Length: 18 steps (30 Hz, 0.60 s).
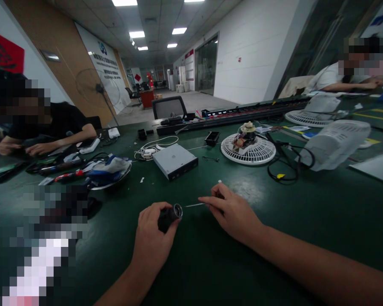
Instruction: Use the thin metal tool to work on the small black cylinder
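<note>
My left hand [153,240] is closed around a small black cylindrical part [169,216] with a shiny metal rim, held just above the green table [210,263]. My right hand [231,210] pinches a thin metal tool [194,205], a slim rod whose tip points left at the open end of the cylinder. The tip stands a little short of the rim. Both hands are close together near the table's front middle.
A grey drive box [175,160] lies beyond the hands. A white fan grille with a motor [248,146] and a white fan housing [335,143] lie to the right, with black cables [287,163]. A metal dish with tools [107,172] sits left. Other people sit at both far sides.
</note>
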### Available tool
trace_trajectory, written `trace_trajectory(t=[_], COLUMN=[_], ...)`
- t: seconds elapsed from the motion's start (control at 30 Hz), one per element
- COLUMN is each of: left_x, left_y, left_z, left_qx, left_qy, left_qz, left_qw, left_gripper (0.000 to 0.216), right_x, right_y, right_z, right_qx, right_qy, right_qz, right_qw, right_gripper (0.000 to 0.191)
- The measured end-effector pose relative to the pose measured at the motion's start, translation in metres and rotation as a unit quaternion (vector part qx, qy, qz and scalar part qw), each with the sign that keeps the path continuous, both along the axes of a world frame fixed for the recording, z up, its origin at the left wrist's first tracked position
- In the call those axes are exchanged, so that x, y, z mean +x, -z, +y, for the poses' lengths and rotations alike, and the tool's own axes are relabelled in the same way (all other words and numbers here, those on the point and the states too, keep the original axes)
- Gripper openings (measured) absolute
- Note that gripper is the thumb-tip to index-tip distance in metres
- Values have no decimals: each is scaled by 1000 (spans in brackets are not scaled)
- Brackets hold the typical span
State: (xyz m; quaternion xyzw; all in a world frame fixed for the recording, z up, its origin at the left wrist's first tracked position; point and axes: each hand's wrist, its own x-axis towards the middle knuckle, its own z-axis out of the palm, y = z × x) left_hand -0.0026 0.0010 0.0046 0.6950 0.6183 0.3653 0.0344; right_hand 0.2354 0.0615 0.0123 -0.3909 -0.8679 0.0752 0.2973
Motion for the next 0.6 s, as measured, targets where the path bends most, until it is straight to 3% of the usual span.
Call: trace_trajectory(t=[0.13,0.3,0.4,0.6], left_x=[-1,0,1,3], left_y=[0,-1,-1,-1], left_z=[0,1,1,1], left_qx=[-4,-24,-19,-18], left_qy=[17,104,108,109], left_qz=[0,-25,-34,-24], left_qw=[1000,994,993,994], left_gripper=[19,25,27,27], right_x=[-2,-1,0,-1], right_y=[-1,2,2,-1], right_z=[-4,-5,-8,-13], right_qx=[14,34,27,-10], right_qy=[-37,-44,-27,-84], right_qz=[-11,-30,-39,-16], right_qw=[999,998,998,996], right_gripper=[35,39,38,31])
